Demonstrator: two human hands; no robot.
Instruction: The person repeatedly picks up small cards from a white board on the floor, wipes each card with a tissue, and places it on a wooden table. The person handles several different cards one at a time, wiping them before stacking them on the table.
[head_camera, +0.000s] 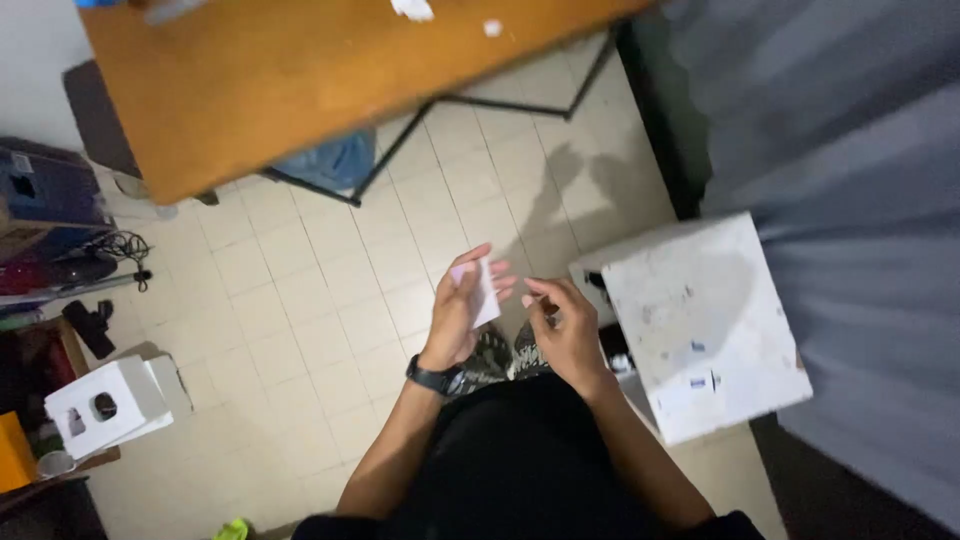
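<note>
In the head view my left hand holds a small white card or slip of paper upright between thumb and fingers, above the tiled floor. A black watch sits on that wrist. My right hand hovers just right of the paper with fingers curled and pinched together; whether it holds anything I cannot tell. Both forearms reach out from my dark clothing at the bottom.
A white box-shaped stand is close on the right. An orange-brown table on a black frame spans the top. A grey curtain hangs at right. A white box with holes and dark clutter lie at left.
</note>
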